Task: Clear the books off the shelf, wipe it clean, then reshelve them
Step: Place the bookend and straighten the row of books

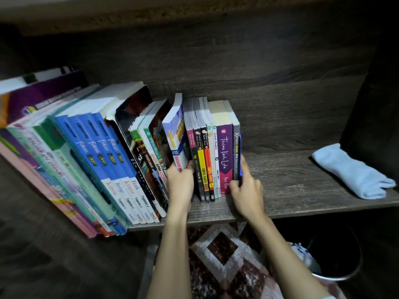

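A dark wooden shelf [291, 190] carries a row of books. At the left lean several large books, among them blue "fokus" books [103, 156]. A small upright group of paperbacks [212, 152], including a purple one, stands in the middle. My left hand [180, 184] has its fingers pushed in at the left side of this group, beside a white "Bahasa" book [176, 134]. My right hand [246, 190] grips the right end of the group, thumb on the spine of the grey book [236, 152].
A folded white cloth [349, 171] lies on the shelf at the far right. Bare shelf board stretches between it and the books. Below the shelf are a patterned rug [220, 255] and a dark round bin [336, 255].
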Demonstrator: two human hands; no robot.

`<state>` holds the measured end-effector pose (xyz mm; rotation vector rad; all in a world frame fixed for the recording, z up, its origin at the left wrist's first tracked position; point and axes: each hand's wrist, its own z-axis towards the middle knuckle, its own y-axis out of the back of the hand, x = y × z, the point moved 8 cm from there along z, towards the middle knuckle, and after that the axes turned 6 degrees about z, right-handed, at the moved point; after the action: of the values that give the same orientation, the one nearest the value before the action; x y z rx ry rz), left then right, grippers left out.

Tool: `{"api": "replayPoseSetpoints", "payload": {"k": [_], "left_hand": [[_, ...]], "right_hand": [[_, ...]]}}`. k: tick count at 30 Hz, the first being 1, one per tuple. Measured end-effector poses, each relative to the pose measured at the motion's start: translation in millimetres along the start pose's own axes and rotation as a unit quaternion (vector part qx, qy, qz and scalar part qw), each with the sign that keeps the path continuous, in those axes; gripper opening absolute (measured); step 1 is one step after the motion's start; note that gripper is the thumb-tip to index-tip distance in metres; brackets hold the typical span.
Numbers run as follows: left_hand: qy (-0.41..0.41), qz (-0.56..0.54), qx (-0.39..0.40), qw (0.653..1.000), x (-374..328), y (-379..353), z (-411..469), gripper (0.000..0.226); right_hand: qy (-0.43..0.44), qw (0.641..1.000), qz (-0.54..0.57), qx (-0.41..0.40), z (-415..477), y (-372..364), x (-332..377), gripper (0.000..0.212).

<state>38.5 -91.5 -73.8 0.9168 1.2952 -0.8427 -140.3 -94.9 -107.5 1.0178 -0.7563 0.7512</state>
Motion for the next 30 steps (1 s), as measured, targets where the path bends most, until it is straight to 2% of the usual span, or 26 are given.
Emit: {"api": "replayPoseSetpoints", "payload": {"k": [4, 9, 12, 20, 22, 24, 26, 27, 29, 30], "left_hand": [[0.004, -0.015, 0.035, 0.999, -2, -3, -3, 0.031], [0.009, -0.016, 0.028, 0.999, -3, 0, -4, 0.026], [0.008, -0.003, 0.034, 0.999, -4, 2, -6, 0.021], [-0.002, 0.003, 0.027, 1.000, 0, 4, -7, 0.031], [0.018, -0.030, 0.033, 0.999, 4, 5, -11, 0.028], [0.055, -0.107, 0.044, 0.992, 8, 6, -14, 0.006], [0.066, -0.201, 0.088, 0.973, 12, 4, -15, 0.021], [0.056, -0.222, 0.110, 0.967, 10, 4, -16, 0.020], [0.030, -0.224, 0.149, 0.963, 6, 0, -21, 0.019], [0.032, -0.215, 0.152, 0.964, 9, 0, -21, 0.036]], "right_hand": [[0.001, 1.000, 0.014, -0.018, 2, -1, -4, 0.076], [0.003, 0.999, 0.038, -0.037, 2, -5, -4, 0.076], [0.013, 0.999, 0.022, -0.047, 2, -4, 3, 0.070], [0.013, 0.999, 0.025, -0.037, -1, -5, 5, 0.071], [0.007, 0.999, 0.029, -0.028, 0, -6, 1, 0.074], [0.010, 0.999, 0.032, -0.022, -1, -6, 0, 0.075], [0.014, 0.999, 0.025, -0.018, -1, -5, 2, 0.075], [0.019, 1.000, 0.018, -0.016, -1, -5, 3, 0.074], [0.022, 1.000, 0.008, -0.012, -2, -5, 5, 0.072], [0.022, 1.000, 0.004, -0.009, -3, -5, 4, 0.071]]}}
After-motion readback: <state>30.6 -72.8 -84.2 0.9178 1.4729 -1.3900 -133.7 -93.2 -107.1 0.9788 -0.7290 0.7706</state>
